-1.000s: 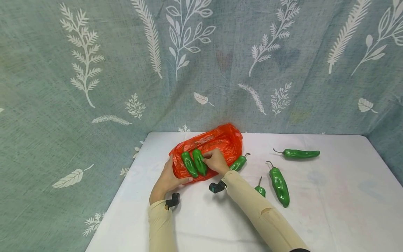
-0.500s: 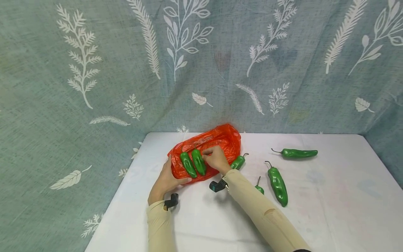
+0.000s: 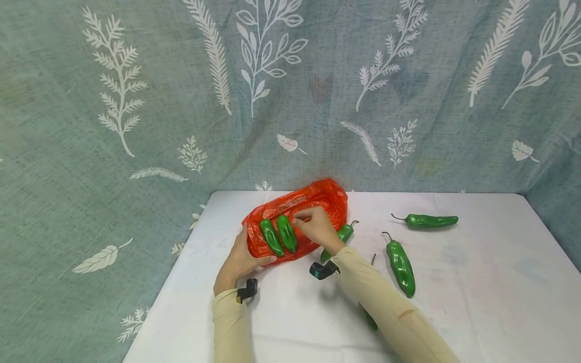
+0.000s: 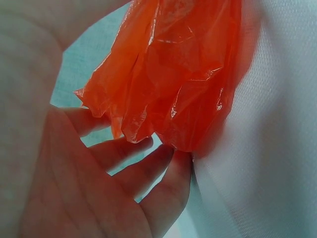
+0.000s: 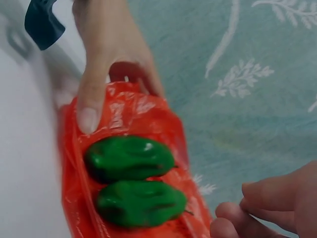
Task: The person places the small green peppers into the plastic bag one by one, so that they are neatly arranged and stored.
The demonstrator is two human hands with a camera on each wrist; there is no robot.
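A red plastic bag (image 3: 337, 204) lies spread at the back left of the white table. Two green peppers rest side by side on it: the left pepper (image 3: 271, 237) and the right pepper (image 3: 286, 235). My left hand (image 3: 238, 262) grips the bag's left end, thumb at the near side and fingers at the far side. The left wrist view has those fingers (image 4: 163, 171) against the crumpled red plastic. Just right of the second pepper hovers my right hand (image 3: 317, 225), its fingers loosely bent with nothing between them. Part of the bag is hidden behind it.
Beside the bag, a pepper (image 3: 346, 233) lies partly behind my right wrist. Further right are a long pepper (image 3: 431, 221) and another pepper (image 3: 401, 267). My right sleeve covers most of one more pepper (image 3: 371, 322). A patterned green curtain (image 3: 272, 101) hangs behind the table.
My right hand has let go of the right pepper on the bag and drawn slightly up and to the right. My left hand stays at the bag's end.
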